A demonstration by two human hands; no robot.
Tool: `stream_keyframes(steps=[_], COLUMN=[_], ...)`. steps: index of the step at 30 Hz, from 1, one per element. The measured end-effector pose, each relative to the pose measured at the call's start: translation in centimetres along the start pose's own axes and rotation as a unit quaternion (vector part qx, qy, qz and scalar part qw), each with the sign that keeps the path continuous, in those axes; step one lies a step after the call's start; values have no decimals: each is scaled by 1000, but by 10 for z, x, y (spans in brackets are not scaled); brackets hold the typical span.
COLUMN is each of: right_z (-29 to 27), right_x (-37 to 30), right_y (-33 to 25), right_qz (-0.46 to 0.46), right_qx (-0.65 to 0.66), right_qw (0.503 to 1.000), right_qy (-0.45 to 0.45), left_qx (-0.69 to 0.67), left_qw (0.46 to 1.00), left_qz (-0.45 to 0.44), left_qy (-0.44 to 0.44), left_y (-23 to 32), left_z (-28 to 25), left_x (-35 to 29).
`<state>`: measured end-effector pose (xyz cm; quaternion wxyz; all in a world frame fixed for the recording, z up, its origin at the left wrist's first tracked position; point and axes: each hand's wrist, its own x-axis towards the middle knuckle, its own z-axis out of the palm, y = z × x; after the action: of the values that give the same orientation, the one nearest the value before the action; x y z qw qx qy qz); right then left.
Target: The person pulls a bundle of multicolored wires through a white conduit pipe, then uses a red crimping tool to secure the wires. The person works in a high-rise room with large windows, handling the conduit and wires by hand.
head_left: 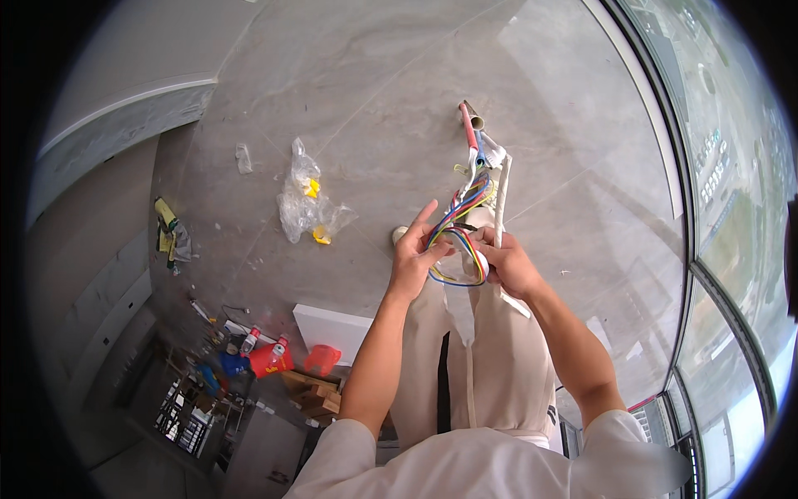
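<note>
A bundle of thin electrical wires [470, 198] in red, blue, yellow-green and other colours runs up to my hands and bends into a loop in front of my legs. My left hand [411, 259] grips the loop's left side, its index finger stretched out and thumb across the wires. On the loop's other side, my right hand [509, 264] is closed on the wires, with a small white rounded thing at its fingers that I cannot make out. A white tube or cable [504, 193] passes beside that hand. Farther off, red sleeving [469, 126] lies by a pipe end [477, 122].
Clear plastic bags [299, 204] with yellow bits lie on the grey floor to the left. A white board [334, 331], a red bucket [271, 359] and cardboard boxes [319, 401] stand lower left. Tall windows [731, 200] line the right side.
</note>
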<state>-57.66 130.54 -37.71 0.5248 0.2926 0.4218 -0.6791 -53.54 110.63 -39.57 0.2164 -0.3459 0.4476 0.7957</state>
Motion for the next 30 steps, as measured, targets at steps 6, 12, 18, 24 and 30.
stream_keyframes(steps=[6, 12, 18, 24, 30], right_z=[21, 13, 8, 14, 29], right_x=[19, 45, 10, -32, -43], right_y=[11, 11, -8, -12, 2], right_qz=[-3, -92, -72, -100, -139], right_qx=[22, -72, -43, -361, -600], right_qw=[997, 992, 996, 927, 788], right_qy=[77, 57, 5, -19, 11], left_qx=[149, 298, 349, -37, -8], left_qw=[982, 921, 877, 996, 995], left_qz=[110, 178, 269, -69, -102], left_qy=[46, 175, 190, -47, 3], left_y=[-5, -24, -39, -27, -26], left_z=[-19, -11, -5, -16, -30], left_x=[19, 24, 6, -7, 11])
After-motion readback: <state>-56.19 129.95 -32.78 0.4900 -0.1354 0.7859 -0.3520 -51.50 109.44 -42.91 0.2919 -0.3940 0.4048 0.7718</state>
